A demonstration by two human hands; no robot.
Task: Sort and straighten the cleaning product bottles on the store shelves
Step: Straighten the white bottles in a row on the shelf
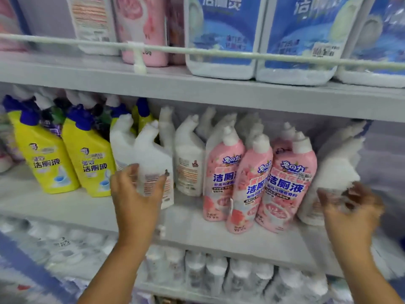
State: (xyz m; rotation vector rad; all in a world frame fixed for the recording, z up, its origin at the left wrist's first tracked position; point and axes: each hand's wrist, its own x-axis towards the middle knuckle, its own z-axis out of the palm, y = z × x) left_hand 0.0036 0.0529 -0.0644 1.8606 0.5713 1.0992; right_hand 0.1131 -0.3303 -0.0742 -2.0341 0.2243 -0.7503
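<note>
Single head-worn view, facing forward and slightly down, close to the middle shelf, wide-angle.

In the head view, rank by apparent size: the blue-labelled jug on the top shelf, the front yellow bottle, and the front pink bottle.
1. Blue-labelled jug, largest though cropped at the top.
2. and 3. Yellow bottle and pink bottle look alike; not ranked, as the pink one stands nearer.

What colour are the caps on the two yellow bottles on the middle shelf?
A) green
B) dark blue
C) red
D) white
B: both yellow bottles on the middle shelf, off to the left of the left hand, are topped with dark blue caps; the white caps belong to the pink bottles further right.
</note>
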